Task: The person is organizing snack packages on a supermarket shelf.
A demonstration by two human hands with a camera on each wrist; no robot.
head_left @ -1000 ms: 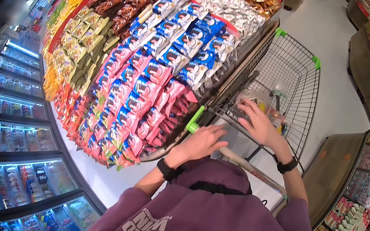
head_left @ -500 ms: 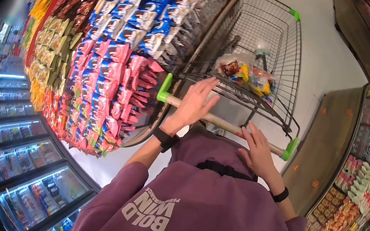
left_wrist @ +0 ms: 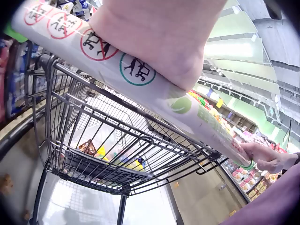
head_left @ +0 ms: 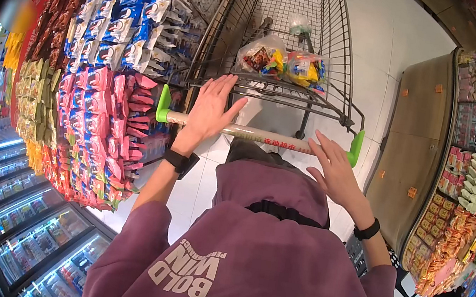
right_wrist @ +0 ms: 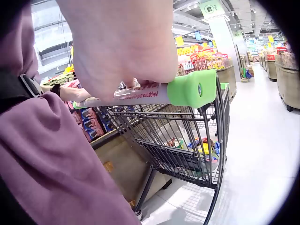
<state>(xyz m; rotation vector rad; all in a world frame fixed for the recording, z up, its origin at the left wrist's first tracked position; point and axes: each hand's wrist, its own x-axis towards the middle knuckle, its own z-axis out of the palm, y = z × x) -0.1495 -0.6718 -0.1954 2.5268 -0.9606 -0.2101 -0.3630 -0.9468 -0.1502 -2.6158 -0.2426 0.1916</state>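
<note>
My left hand (head_left: 210, 109) rests palm down over the left part of the shopping cart's handle (head_left: 263, 136), its fingers straight and pointing forward. Near the green right end of the same bar, my right hand (head_left: 336, 172) lies on top with fingers extended. In the right wrist view the heel of the right hand (right_wrist: 122, 51) presses on the handle beside the green end cap (right_wrist: 192, 90). Two clear plastic bags, one with brown and yellow packets (head_left: 260, 58), the other with yellow and blue packets (head_left: 306, 70), lie in the wire cart (head_left: 349, 61).
Left of the cart rises a display of pink and blue snack packets (head_left: 94, 99), with glass-door coolers (head_left: 40, 236) behind. A brown-sided stand (head_left: 415, 124) with packaged goods flanks the right. White floor (head_left: 377, 52) runs alongside the cart.
The right hand has come back from over the cart basket onto the handle. The left hand has settled on the bar. The cart now sits straighter ahead, and the view has turned.
</note>
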